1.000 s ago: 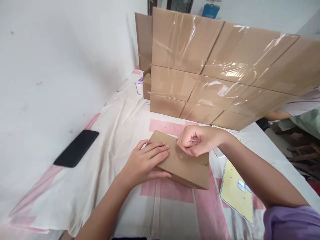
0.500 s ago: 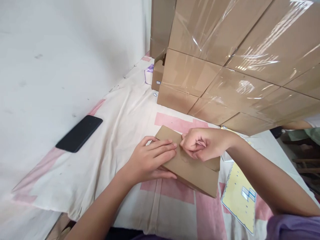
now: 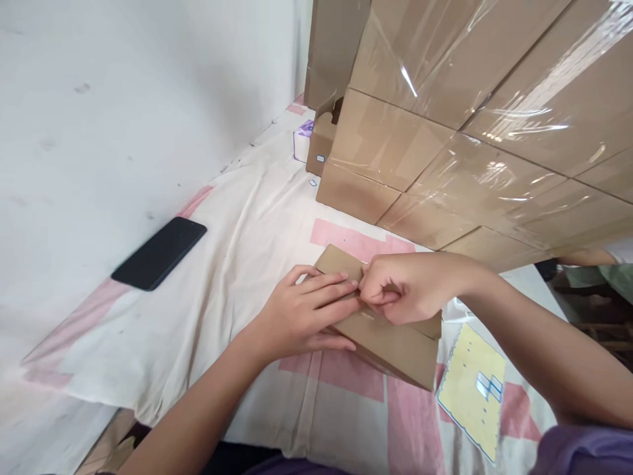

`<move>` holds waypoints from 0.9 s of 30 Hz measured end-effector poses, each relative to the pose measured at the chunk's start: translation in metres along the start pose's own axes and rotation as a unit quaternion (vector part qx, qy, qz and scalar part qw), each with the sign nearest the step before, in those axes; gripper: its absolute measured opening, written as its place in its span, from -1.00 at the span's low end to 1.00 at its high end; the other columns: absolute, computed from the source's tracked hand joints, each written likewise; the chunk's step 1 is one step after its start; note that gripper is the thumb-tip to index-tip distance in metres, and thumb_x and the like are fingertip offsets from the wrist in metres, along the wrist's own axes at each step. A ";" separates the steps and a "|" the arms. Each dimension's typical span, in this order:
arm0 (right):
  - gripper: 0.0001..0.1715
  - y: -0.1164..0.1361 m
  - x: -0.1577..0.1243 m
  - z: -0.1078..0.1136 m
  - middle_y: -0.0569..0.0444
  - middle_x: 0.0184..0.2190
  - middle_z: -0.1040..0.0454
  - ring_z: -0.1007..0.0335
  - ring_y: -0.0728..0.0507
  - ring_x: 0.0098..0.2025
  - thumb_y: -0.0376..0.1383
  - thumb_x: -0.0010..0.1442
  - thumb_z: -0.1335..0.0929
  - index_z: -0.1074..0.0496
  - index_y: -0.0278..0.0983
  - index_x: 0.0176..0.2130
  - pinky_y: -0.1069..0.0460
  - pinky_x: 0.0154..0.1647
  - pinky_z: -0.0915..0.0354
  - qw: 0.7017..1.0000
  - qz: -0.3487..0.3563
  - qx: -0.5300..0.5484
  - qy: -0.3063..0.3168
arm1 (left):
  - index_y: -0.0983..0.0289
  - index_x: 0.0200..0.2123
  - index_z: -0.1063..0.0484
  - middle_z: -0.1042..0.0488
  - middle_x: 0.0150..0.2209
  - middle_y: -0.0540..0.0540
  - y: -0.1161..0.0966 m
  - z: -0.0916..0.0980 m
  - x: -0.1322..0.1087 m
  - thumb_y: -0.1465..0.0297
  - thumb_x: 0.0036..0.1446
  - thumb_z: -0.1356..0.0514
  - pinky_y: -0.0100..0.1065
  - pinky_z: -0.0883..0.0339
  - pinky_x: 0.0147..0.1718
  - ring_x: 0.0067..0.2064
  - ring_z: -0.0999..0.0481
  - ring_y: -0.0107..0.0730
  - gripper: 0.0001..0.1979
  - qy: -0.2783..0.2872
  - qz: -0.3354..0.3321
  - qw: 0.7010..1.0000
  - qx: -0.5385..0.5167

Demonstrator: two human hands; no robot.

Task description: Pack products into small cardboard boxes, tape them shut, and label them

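Observation:
A small brown cardboard box (image 3: 395, 346) lies on the cloth-covered table in front of me. My left hand (image 3: 311, 310) holds its left end, with the fingers across the top and the thumb along the near side. On the top of the box rests my right hand (image 3: 390, 290), its fingers curled in tightly near my left fingertips. Whatever the curled fingers may hold is hidden.
Large cartons wrapped in clear film (image 3: 420, 152) rise behind the box. A black phone (image 3: 159, 253) lies at the left by the white wall. A yellow sheet (image 3: 475, 389) is at the right. A purple-and-white box (image 3: 302, 143) stands farther back.
My right hand has shifted slightly over the box top, and its fingers now meet my left fingertips. The whole view has moved a little.

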State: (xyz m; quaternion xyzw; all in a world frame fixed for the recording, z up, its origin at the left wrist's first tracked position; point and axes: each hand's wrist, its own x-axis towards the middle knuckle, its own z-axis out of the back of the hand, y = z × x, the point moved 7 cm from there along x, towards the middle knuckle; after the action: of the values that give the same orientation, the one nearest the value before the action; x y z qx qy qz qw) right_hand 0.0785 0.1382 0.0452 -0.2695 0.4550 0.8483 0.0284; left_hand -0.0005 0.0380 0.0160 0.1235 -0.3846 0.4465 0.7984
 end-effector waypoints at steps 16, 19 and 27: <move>-0.62 -0.009 -0.017 0.022 0.24 -0.60 0.07 0.21 0.05 -0.58 -0.40 0.06 -0.33 0.01 -0.23 -0.55 0.01 -0.58 0.21 0.968 -0.168 -0.169 -0.079 | 0.01 0.14 -0.41 -0.44 0.22 0.13 -0.015 -0.006 -0.005 0.06 0.31 -0.11 0.04 -0.09 0.13 0.24 -0.35 -0.07 -0.60 0.099 0.014 0.994 0.050; -0.69 -0.017 -0.026 0.032 0.23 -0.58 -0.06 0.08 0.04 -0.55 -0.32 0.13 -0.34 -0.11 -0.23 -0.51 0.04 -0.56 0.12 0.964 -0.202 -0.151 -0.080 | 0.02 0.11 -0.43 -0.46 0.19 0.14 -0.015 -0.006 -0.006 0.06 0.30 -0.12 0.03 -0.10 0.11 0.24 -0.36 -0.07 -0.61 0.095 0.014 0.994 0.046; -0.68 -0.043 -0.029 0.036 0.21 -0.55 -0.22 -0.10 0.02 -0.51 -0.17 0.23 -0.35 -0.23 -0.25 -0.46 0.06 -0.49 -0.02 0.972 -0.228 -0.043 -0.021 | 0.03 0.10 -0.44 -0.47 0.18 0.13 -0.014 -0.006 -0.006 0.07 0.31 -0.13 0.01 -0.09 0.11 0.25 -0.35 -0.11 -0.63 0.091 0.020 0.995 0.034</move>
State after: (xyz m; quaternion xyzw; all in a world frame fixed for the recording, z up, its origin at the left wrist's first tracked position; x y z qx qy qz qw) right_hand 0.1000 0.1972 0.0424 -0.3497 0.3442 0.8434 0.2191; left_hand 0.0117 0.0296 0.0093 0.1017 -0.2972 0.4842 0.8166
